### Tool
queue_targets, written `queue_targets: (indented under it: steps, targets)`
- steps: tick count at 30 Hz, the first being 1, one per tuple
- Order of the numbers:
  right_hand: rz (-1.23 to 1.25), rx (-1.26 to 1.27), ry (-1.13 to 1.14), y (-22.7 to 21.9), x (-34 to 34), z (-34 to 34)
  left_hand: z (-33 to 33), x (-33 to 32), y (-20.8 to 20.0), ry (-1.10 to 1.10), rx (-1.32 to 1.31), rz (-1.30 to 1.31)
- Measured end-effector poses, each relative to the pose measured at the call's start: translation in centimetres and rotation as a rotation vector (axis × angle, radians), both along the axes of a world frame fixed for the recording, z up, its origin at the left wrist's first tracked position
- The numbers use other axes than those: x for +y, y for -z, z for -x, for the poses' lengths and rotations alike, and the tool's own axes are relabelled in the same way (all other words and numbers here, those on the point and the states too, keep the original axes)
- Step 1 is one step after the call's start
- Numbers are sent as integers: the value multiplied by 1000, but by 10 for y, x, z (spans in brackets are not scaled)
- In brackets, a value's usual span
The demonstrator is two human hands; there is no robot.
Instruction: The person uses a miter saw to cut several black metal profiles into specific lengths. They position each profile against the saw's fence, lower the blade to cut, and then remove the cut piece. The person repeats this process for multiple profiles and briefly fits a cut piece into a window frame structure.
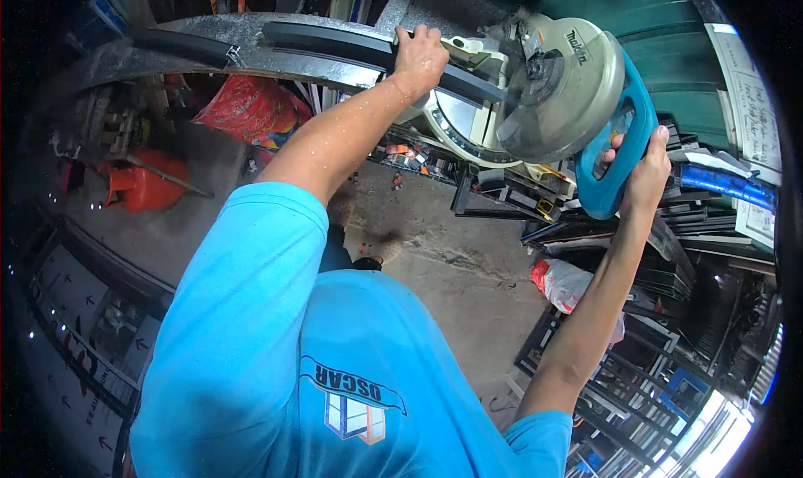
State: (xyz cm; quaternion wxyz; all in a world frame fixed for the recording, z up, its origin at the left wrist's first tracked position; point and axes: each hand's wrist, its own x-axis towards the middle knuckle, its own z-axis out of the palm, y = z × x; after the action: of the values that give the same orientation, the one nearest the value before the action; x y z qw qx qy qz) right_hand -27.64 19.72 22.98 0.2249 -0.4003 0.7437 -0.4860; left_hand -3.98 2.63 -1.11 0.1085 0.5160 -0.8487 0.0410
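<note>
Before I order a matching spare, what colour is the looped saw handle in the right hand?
The looped handle is teal blue, seen in the head view.

Bench (268, 62): long, grey and shiny, with little specks all over the top
Left bar (180, 45): dark, lying along the left part of the bench
Right bar (326, 43): dark too, lying on the bench and reaching to the saw (590, 85)
Floor (452, 269): grey and dirty, with dark spots and a rough line
Tank (150, 181): red and round, on the floor at the left
</note>
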Motion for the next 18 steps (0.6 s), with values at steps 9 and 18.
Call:
queue_targets:
  steps: [9,18]
  targets:
    - [-6,25,6,2,0,2,-1,0,0,2,-8,16]
    - [-19,28,-4,4,2,5,-1,0,2,1,-24,34]
